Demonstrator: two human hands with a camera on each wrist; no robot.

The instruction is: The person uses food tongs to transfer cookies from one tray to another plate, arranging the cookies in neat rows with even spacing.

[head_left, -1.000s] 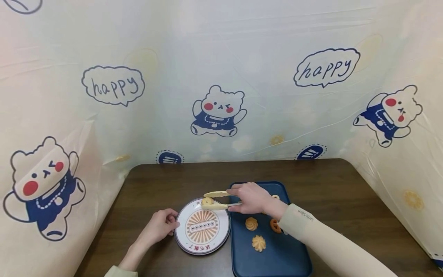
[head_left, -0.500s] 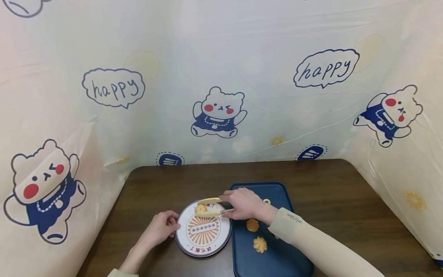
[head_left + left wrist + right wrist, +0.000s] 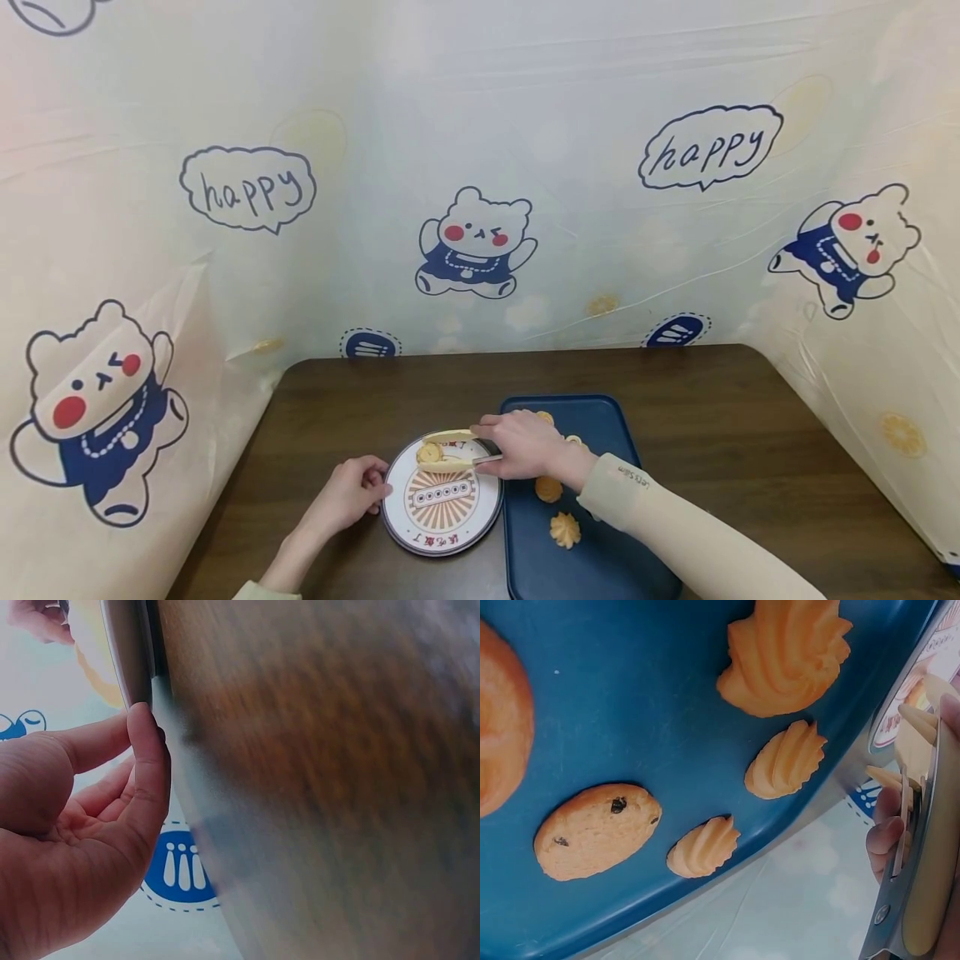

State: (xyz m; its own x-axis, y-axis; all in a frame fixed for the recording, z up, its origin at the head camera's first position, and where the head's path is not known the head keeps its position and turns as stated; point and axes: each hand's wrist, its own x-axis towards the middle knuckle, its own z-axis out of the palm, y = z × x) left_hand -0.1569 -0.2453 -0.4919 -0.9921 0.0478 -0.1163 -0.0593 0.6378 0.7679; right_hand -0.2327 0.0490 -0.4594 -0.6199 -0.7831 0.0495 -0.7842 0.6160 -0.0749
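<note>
My left hand (image 3: 352, 492) pinches the left rim of a white round plate (image 3: 420, 517) with a striped orange print. In the left wrist view, its thumb and a finger meet at the plate's edge (image 3: 129, 660). My right hand (image 3: 528, 446) grips a pair of cream-tipped metal tongs (image 3: 450, 467), which stand partly spread over the plate's far part. Between the tong ends lies a small round cookie (image 3: 430, 452); whether both ends touch it I cannot tell. In the right wrist view the fingers curl round the tongs (image 3: 937, 885).
Right of the plate is a dark blue tray (image 3: 592, 567) with several cookies, including a star-shaped one (image 3: 565, 530). The right wrist view shows swirled cookies (image 3: 784, 656) and a raisin-dotted oval one (image 3: 600, 832). Both stand on a brown wooden table (image 3: 712, 433) before a printed curtain (image 3: 480, 100).
My right hand has carried the tongs and cookie slightly left and nearer over the plate, and the tongs now look a little wider around it. The left hand stays at the rim.
</note>
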